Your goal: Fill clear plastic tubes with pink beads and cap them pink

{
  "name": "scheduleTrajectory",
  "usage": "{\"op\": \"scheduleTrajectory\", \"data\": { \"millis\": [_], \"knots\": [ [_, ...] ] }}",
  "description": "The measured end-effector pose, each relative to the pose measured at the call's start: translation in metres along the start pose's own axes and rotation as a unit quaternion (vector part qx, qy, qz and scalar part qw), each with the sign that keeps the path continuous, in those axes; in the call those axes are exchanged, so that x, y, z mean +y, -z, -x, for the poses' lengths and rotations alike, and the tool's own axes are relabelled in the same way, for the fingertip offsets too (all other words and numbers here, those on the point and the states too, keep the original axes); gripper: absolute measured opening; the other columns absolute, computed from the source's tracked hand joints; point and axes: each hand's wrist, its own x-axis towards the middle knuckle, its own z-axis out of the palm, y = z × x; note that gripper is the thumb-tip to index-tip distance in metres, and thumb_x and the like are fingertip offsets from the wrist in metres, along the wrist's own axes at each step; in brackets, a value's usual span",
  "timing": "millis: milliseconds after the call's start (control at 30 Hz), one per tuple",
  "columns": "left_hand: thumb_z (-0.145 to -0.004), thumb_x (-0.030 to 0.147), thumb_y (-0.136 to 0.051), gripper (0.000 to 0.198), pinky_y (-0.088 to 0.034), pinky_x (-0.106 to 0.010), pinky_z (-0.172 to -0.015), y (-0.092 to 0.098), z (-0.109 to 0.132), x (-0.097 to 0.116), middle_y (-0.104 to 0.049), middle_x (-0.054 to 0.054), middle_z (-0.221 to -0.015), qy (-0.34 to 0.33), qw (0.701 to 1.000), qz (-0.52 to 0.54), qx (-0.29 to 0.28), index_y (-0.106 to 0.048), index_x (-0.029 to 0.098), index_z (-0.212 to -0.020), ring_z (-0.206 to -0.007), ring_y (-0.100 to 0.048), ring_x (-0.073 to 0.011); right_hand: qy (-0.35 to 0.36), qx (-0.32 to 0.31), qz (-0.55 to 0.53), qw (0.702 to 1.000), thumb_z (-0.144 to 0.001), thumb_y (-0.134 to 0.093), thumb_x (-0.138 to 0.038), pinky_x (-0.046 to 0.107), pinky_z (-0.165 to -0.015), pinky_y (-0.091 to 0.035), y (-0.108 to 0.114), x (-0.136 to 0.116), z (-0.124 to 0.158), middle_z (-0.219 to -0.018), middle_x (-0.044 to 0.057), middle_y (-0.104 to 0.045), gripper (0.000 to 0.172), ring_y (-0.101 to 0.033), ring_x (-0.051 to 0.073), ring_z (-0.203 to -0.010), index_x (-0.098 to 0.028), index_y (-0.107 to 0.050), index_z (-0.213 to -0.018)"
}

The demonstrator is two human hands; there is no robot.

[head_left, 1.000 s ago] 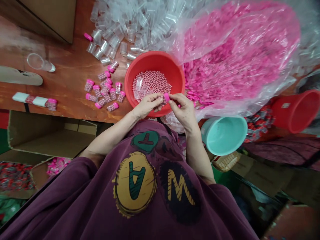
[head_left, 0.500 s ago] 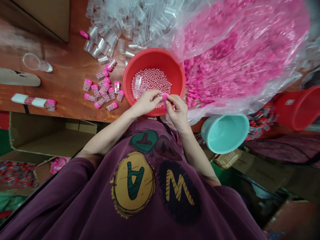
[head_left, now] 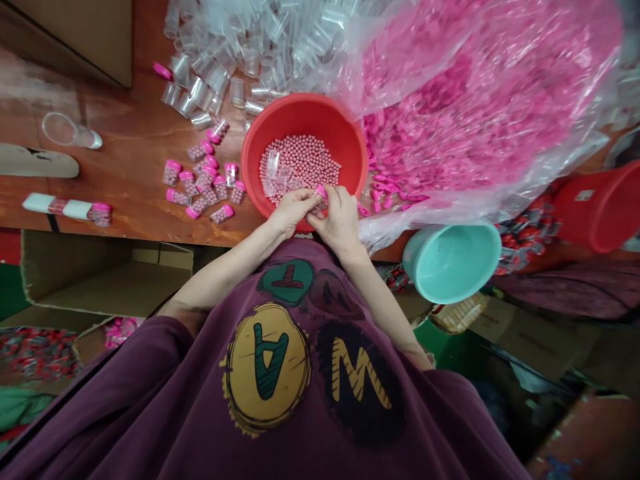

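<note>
My left hand (head_left: 294, 212) and my right hand (head_left: 339, 217) meet over the near rim of a red bowl (head_left: 354, 152). Between them is a small jar with a pink cap (head_left: 321, 192); fingers of both hands are closed round it and hide most of its body. Inside the bowl lie many pink beads (head_left: 313, 160) and a few clear plastic jars (head_left: 274, 163). Left of the bowl, several filled jars with pink caps (head_left: 206, 179) lie loosely on the wooden table (head_left: 135, 153).
Behind the bowl is a heap of clear empty jars (head_left: 220, 73). A plastic bag of pink caps (head_left: 475, 127) spreads to the right. A turquoise basin (head_left: 453, 263) and a red bucket (head_left: 600, 210) stand right; an open cardboard box (head_left: 105, 273) sits below the table's left edge.
My right hand has moved left and closed in against the left hand, its fingers now over the pink cap. The jar's clear body, partly visible before, is now covered. The view shifted slightly.
</note>
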Motion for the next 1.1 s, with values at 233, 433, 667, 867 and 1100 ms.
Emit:
{"op": "scheduleTrajectory", "data": {
  "millis": [233,433,667,867,1100],
  "knots": [
    [-0.091,0.029,-0.080,0.015,-0.053,-0.022,-0.069,0.018,0.001,0.003,-0.072,0.000,-0.082,-0.048,0.999,0.010,-0.021,-0.073,0.016,-0.096,-0.068,-0.065,-0.0098,-0.108,0.082,-0.319,0.938,-0.100,-0.065,-0.063,0.039,-0.088,-0.065,-0.009,0.028,0.016,-0.122,0.010,-0.067,0.062,-0.071,0.020,-0.097,-0.026,-0.045,-0.145],
    [-0.089,0.027,-0.081,0.017,-0.049,-0.023,-0.067,0.023,0.004,0.016,-0.069,0.000,-0.077,-0.116,0.981,-0.130,-0.080,-0.076,0.014,-0.099,-0.066,-0.061,-0.0101,-0.081,0.042,-0.261,0.961,-0.107,-0.053,-0.044,0.047,-0.097,-0.064,0.008,0.015,0.006,-0.125,0.012,-0.071,0.045,-0.072,0.024,-0.105,-0.024,-0.056,-0.147],
    [-0.089,0.021,-0.077,0.010,-0.046,-0.021,-0.062,0.001,0.011,0.005,-0.068,0.001,-0.072,-0.078,0.996,-0.026,-0.020,-0.071,0.012,-0.086,-0.062,-0.058,-0.0090,-0.022,-0.060,0.013,0.998,-0.088,-0.072,-0.031,0.063,-0.111,-0.053,0.021,-0.023,-0.002,-0.141,0.023,-0.061,0.080,-0.060,0.040,-0.132,-0.011,-0.042,-0.160],
    [-0.090,0.015,-0.077,0.017,-0.045,-0.022,-0.064,-0.007,0.011,-0.009,-0.066,0.001,-0.068,-0.002,0.998,0.008,0.070,-0.068,0.012,-0.075,-0.061,-0.056,-0.0092,-0.021,-0.142,0.080,0.986,-0.087,-0.071,-0.032,0.055,-0.102,-0.057,0.004,-0.010,-0.005,-0.130,0.029,-0.066,0.072,-0.066,0.041,-0.120,0.001,-0.051,-0.147],
    [-0.094,0.021,-0.073,0.017,-0.048,-0.025,-0.070,0.017,0.002,-0.005,-0.065,0.000,-0.069,0.002,0.999,0.014,0.032,-0.069,0.011,-0.082,-0.065,-0.057,-0.0107,0.045,-0.159,0.119,0.979,-0.087,-0.072,-0.043,0.055,-0.094,-0.056,-0.006,-0.009,-0.031,-0.112,0.023,-0.070,0.059,-0.067,0.038,-0.101,-0.005,-0.062,-0.131]
  ]
}}
